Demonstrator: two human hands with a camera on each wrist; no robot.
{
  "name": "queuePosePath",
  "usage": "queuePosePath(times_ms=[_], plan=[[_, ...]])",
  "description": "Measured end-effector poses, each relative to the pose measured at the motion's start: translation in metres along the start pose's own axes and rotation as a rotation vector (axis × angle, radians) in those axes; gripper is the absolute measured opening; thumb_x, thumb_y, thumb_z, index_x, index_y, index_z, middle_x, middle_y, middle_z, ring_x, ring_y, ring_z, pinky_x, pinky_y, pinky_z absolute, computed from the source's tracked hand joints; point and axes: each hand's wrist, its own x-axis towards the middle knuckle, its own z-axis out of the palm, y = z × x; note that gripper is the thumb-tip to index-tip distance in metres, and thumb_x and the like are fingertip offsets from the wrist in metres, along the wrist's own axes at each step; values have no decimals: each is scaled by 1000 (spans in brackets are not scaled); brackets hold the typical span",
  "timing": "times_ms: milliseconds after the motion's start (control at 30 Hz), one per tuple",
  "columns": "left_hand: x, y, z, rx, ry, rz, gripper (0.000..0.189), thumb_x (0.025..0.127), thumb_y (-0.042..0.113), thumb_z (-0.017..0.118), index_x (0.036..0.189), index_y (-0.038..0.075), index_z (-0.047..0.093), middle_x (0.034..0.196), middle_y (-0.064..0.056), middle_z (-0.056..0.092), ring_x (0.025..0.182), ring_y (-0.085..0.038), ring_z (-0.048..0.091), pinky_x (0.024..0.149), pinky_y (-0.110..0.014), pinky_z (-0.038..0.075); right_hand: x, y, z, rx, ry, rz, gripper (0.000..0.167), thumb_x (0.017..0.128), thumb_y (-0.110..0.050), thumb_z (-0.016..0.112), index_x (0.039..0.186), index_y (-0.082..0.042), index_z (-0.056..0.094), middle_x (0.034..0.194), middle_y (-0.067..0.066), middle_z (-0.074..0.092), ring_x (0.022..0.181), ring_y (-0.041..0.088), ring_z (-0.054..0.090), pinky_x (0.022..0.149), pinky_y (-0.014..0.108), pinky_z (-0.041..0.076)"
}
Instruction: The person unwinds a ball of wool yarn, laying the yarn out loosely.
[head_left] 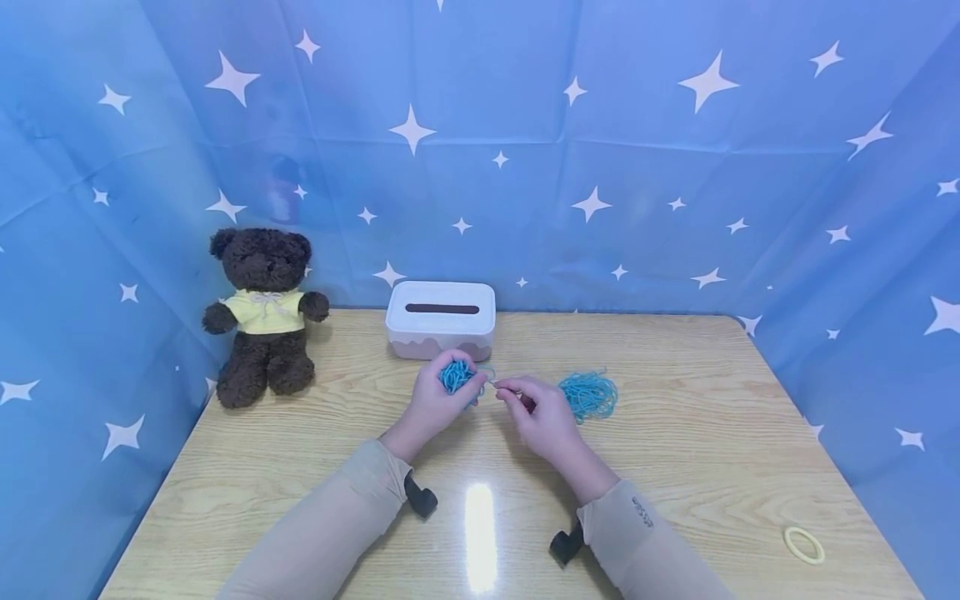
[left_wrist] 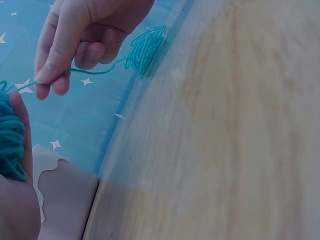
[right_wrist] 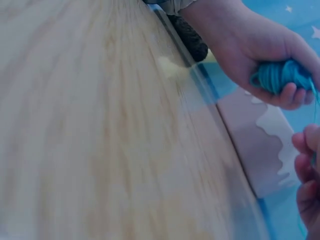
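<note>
My left hand (head_left: pixel 442 393) grips a ball of teal yarn (right_wrist: pixel 283 76), its fingers and thumb curled round the wound strands. Just to the right, my right hand (head_left: pixel 536 412) pinches the yarn strand (left_wrist: pixel 92 71) between thumb and fingertips. In the left wrist view that strand runs from the ball, through the pinch, to a loose heap of yarn (left_wrist: pixel 146 52). The same heap lies on the table right beside my right hand in the head view. Part of the ball is hidden by the left hand.
A white-lidded tissue box (head_left: pixel 441 342) stands behind my left hand at the table's back edge. At the left sits a dark brown teddy bear (head_left: pixel 266 333) in a yellow top. A pale yellow ring (head_left: pixel 804 546) lies near the front right of the wooden table (head_left: pixel 712 433).
</note>
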Motion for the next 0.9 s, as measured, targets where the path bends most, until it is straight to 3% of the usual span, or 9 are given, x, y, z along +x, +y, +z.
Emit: queuePosePath(times_ms=[133,300,533,900], plan=[[0,1,-1,-26,3,-28,15,101,3,75,109,1,61,93,-22,72,71,-14,74,65,-28,65,1,2,-7,4,50,26,13,105,-16,76,114,-12,84,88,1,79,65,2,57,59,21,52],[0,1,-1,-22,30,-32,14,102,4,73,108,0,61,92,-24,73,68,-8,72,63,-27,64,2,12,-21,51,186,28,11,103,-9,76,110,-6,83,82,10,78,61,-2,54,55,16,47],[0,0,0,-45,49,1,14,102,2,73,106,-2,59,87,-22,70,67,-9,71,62,-26,63,-4,27,-52,43,321,185,15,106,-15,72,113,-5,81,86,14,80,59,-2,55,53,14,45],[0,0,0,-36,70,24,15,102,2,73,109,-2,59,88,-20,70,65,-13,71,61,-27,63,-10,57,-81,-104,342,349,24,110,-26,68,119,-10,82,97,13,81,65,0,57,53,19,46]])
